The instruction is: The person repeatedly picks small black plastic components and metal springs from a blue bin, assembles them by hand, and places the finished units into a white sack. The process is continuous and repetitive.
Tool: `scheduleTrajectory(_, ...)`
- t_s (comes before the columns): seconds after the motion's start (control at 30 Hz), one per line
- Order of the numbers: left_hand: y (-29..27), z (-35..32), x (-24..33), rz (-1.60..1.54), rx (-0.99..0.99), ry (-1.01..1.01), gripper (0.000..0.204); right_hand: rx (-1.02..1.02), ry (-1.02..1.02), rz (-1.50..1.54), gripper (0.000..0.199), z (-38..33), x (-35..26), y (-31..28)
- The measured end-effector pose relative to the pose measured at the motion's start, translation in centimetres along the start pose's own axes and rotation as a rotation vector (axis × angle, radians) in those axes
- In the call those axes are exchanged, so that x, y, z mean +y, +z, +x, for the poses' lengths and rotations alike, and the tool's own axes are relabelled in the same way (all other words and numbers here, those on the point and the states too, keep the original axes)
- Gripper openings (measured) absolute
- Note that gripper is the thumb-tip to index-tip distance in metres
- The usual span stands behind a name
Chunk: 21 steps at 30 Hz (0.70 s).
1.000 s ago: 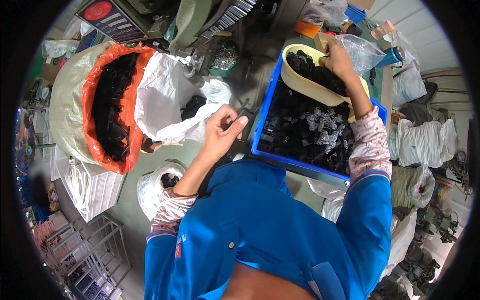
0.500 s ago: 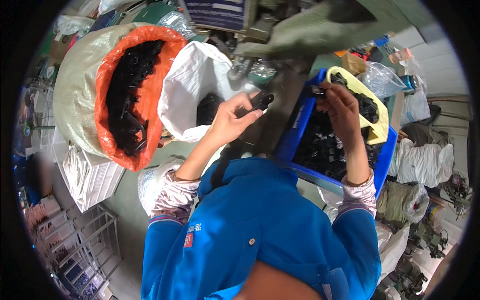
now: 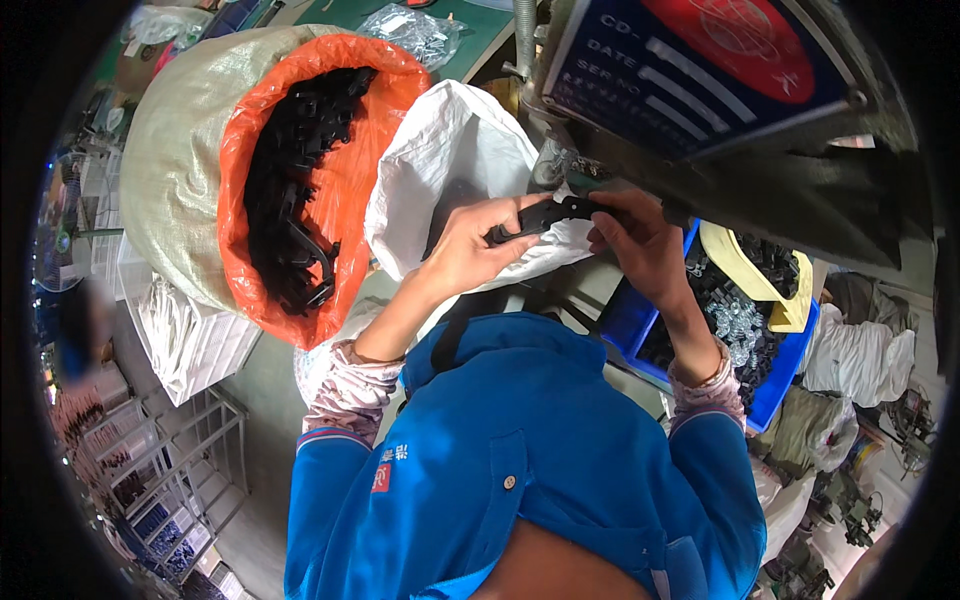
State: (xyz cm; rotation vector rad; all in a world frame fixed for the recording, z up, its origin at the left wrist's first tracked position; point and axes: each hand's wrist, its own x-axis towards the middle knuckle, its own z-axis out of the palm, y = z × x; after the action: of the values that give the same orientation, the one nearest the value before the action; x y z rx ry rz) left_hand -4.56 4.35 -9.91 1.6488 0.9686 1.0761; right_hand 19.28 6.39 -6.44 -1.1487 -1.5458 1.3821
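A long black plastic part (image 3: 543,216) is held in front of me between both hands. My left hand (image 3: 470,243) is closed round its left end, thumb along the near side. The fingers of my right hand (image 3: 642,243) pinch at the right end, where a small black piece seems to meet the long part; the fingers partly cover it, and I cannot tell if the two are joined. Just behind the hands gapes a white woven sack (image 3: 412,165) with dark contents low inside.
To the left, a large sack with an orange lining (image 3: 243,130) holds many black parts. A blue bin (image 3: 627,318) at the right contains black pieces, small clear or metallic pieces and a yellow container (image 3: 792,312). A machine with a blue-and-red plate (image 3: 690,60) stands beyond my right hand.
My right hand has moved left from above the blue bin to the black part in my left hand. The left hand has shifted slightly right. The view has moved, bringing the machine's plate closer.
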Motion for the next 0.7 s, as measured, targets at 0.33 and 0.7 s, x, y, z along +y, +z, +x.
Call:
scheduleTrajectory(0.33,-2.2,2.4,-0.9,0.288,-0.077,0.173,0.028,0.058,-0.005,-0.055,0.022,1.0,-0.2,2.2)
scheduleTrajectory(0.7,-4.8,4.6,0.4,0.432,-0.158,0.269,0.034,0.186,-0.093,0.022,0.024,1.0,-0.4,3.9)
